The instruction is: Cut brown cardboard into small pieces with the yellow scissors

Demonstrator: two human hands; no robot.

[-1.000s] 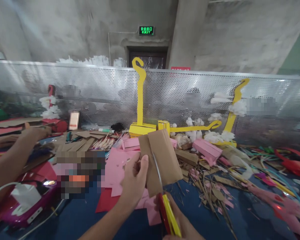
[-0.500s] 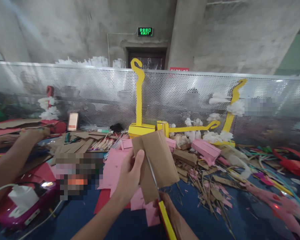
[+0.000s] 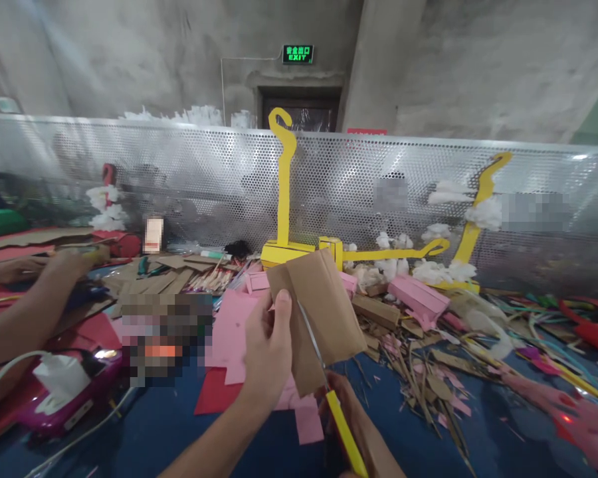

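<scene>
A folded piece of brown cardboard point(image 3: 331, 302) is raised in front of me. My left hand point(image 3: 269, 335) grips it at its left edge, thumb on the near face. In my right hand point(image 3: 351, 408) are scissors point(image 3: 346, 431) with a yellow handle. Their thin metal blade slants up across the cardboard, along a line that splits a narrow left strip from the wider right part. The fingers of my right hand are partly hidden behind the handle. Behind the cardboard stands a yellow hooked cardboard shape point(image 3: 283, 192) on a yellow base.
Pink sheets point(image 3: 226, 332) and cardboard scraps point(image 3: 431, 385) cover much of the blue table. A pink glue gun point(image 3: 558, 398) lies right; a purple power strip point(image 3: 64, 405) sits left. Another person's arm point(image 3: 34, 299) reaches in from the left. A perforated metal panel point(image 3: 204, 179) stands behind.
The whole view has shifted slightly, with things appearing further right. The scissor handles look closer together, with less red showing. Both hands keep their holds.
</scene>
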